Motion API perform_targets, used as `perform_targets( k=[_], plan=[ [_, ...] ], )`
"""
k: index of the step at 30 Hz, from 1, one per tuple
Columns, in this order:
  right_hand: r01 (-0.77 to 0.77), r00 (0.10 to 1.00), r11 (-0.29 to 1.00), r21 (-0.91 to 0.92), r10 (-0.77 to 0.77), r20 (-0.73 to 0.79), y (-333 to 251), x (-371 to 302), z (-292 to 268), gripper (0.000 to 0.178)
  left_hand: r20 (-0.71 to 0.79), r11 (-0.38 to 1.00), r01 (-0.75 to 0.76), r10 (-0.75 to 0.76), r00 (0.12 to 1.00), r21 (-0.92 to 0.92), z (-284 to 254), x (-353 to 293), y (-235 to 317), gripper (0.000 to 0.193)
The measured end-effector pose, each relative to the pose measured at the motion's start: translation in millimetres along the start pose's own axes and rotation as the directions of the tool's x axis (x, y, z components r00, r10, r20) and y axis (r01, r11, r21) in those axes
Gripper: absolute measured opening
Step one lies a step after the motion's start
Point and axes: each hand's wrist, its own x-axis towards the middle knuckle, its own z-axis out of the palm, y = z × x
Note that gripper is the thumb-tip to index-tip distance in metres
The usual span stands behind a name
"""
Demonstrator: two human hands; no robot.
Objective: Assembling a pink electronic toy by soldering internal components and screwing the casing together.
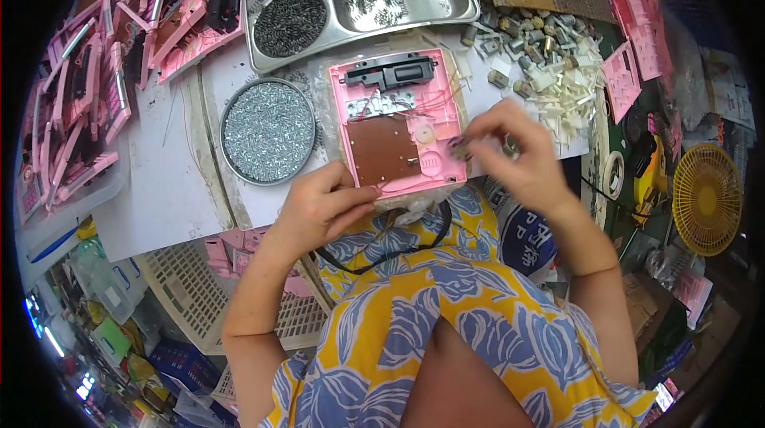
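Observation:
In front of me lies an open pink plastic casing (460,113) with a brown circuit board (381,149), a black plastic part (390,72), a metal plate (374,106) and thin red wires inside. My left hand (323,206) grips the casing's near left corner, thumb and fingers closed at its edge. Over the casing's right side, my right hand (518,153) pinches a small metal motor (458,147) between thumb and fingertips. Something else small shows at its palm, too hidden to name.
A round tin of small screws (268,131) stands left of the casing. Behind is a steel tray (470,9) of springs. Small motors (530,39) and white plastic pieces (570,97) heap at right. Pink casings (76,125) pile at left; a yellow fan (706,199) stands far right.

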Motion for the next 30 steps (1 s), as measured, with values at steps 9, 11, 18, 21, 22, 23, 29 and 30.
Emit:
perform_targets(
  k=[9,11,18,21,22,23,29,30],
  plan=[
    [0.370,0.917,0.807,-0.461,-0.398,0.040,-3,-3,48,0.023,-0.042,0.999,0.028,-0.027,0.999,0.020,5,-3,-2,0.033],
    [0.408,0.897,0.820,-0.401,-0.442,0.009,8,0,52,0.024,-0.046,0.999,0.031,-0.030,0.998,0.016,5,-4,-1,0.033],
    [0.387,0.911,0.811,-0.438,-0.410,0.046,11,-6,51,0.024,-0.014,0.998,-0.011,0.012,1.000,0.061,0,5,2,0.030],
    [0.356,0.932,0.866,-0.350,-0.356,0.067,2,1,28,0.021,0.026,0.998,0.001,-0.003,1.000,0.062,-3,2,4,0.038],
    [0.350,0.935,0.890,-0.293,-0.350,0.055,1,5,19,0.019,0.035,0.997,0.005,-0.007,0.999,0.074,-4,1,4,0.039],
    [0.321,0.941,0.887,-0.332,-0.339,0.004,7,7,2,0.019,0.043,0.996,0.009,-0.013,0.999,0.086,-6,-1,4,0.039],
    [0.091,0.959,0.762,-0.642,-0.242,-0.151,41,34,-33,0.018,0.178,0.993,0.066,-0.082,0.981,0.094,-19,17,17,0.034],
    [0.110,0.959,0.761,-0.639,-0.250,-0.134,43,45,-26,0.019,0.220,0.991,0.098,-0.116,0.969,0.091,-25,21,22,0.034]
  ],
)
